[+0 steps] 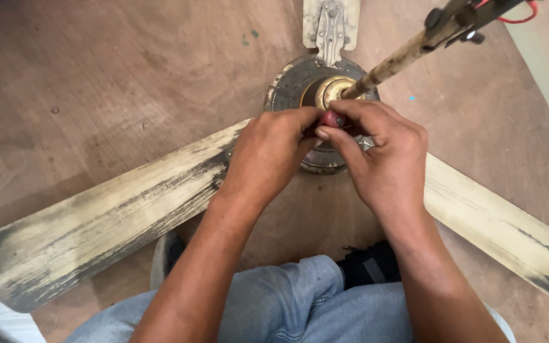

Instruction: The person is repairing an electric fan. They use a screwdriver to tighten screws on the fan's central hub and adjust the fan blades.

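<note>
Left hand (268,149) and right hand (386,159) both pinching small red part (333,119) at fan motor hub (300,82), beside down rod (392,63). Risk: part slips from fingertips, falls into hub gap; dirty blade (96,222) may shift.

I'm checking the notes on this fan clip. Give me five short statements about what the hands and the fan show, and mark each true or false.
1. Both hands meet over the fan's motor hub. True.
2. The left hand and right hand pinch a small dark red part between their fingertips. True.
3. The fan hangs from a ceiling. False: it lies on a brown wooden surface.
4. The blades are clean and white. False: the left blade and right blade are cream and streaked with black grime.
5. The downrod lies flat along a blade. False: it rises from the hub toward the upper right.
</note>
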